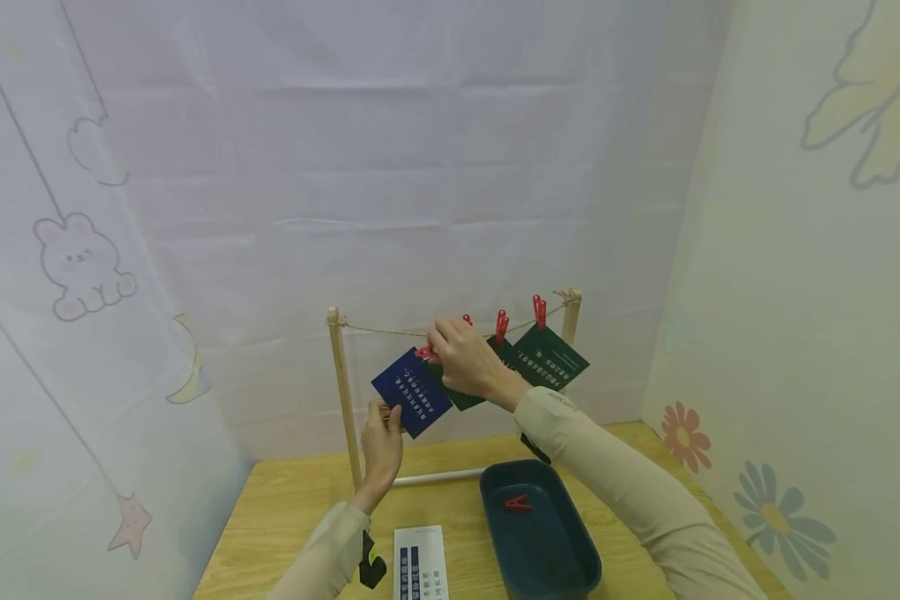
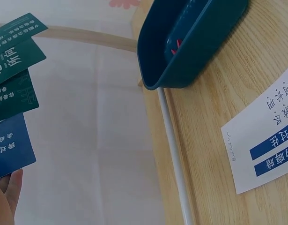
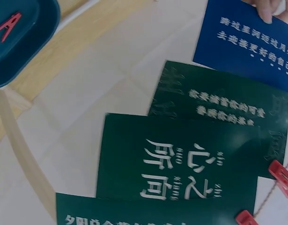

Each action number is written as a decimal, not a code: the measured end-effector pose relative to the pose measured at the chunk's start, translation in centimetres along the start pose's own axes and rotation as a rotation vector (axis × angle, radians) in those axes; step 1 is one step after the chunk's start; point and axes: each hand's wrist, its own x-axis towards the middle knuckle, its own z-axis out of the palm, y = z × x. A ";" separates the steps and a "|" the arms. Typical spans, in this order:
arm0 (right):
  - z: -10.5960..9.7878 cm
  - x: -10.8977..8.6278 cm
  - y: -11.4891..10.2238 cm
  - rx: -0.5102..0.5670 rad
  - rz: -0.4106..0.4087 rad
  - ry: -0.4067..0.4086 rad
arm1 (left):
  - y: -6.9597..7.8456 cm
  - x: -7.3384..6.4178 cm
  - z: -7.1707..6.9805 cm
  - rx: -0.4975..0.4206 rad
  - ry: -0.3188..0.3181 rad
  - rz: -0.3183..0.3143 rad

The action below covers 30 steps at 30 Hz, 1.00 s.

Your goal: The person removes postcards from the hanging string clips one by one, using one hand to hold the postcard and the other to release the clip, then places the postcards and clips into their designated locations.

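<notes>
My left hand (image 1: 382, 450) pinches the lower edge of a blue card (image 1: 412, 393) printed with white characters, the thumb in front. At the card's upper corner, by the twine (image 1: 378, 332), my right hand (image 1: 467, 358) holds a red clothespin (image 1: 424, 352). That hand hides part of the twine and of the green cards behind it. Three overlapping green cards (image 3: 181, 159) hang to the right of the blue one. Red clothespins (image 1: 502, 327) grip the twine above them. In the left wrist view, fingers (image 2: 13, 190) show at the blue card's edge.
Two wooden posts (image 1: 342, 392) hold up the twine, with a white bar (image 1: 438, 477) low between them. A dark teal bin (image 1: 495, 533) on the wooden table (image 1: 270, 508) contains another red clothespin (image 1: 518, 503). Left of the bin lies a white printed card (image 1: 429, 542). Fabric walls surround the table.
</notes>
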 end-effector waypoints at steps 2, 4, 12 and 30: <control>0.2 -0.5 -0.1 -0.014 -0.020 0.012 | -0.2 0.0 0.0 -0.009 -0.001 -0.008; 0.4 -0.9 -0.1 -0.029 -0.031 0.019 | -0.4 -0.1 0.1 -0.012 -0.001 -0.021; 0.9 -2.5 -0.6 -0.054 -0.036 0.009 | -1.0 -0.4 0.2 -0.011 0.004 -0.048; 1.9 -7.2 -0.9 -0.023 -0.047 0.043 | -1.2 -0.8 0.1 -0.005 -0.010 -0.049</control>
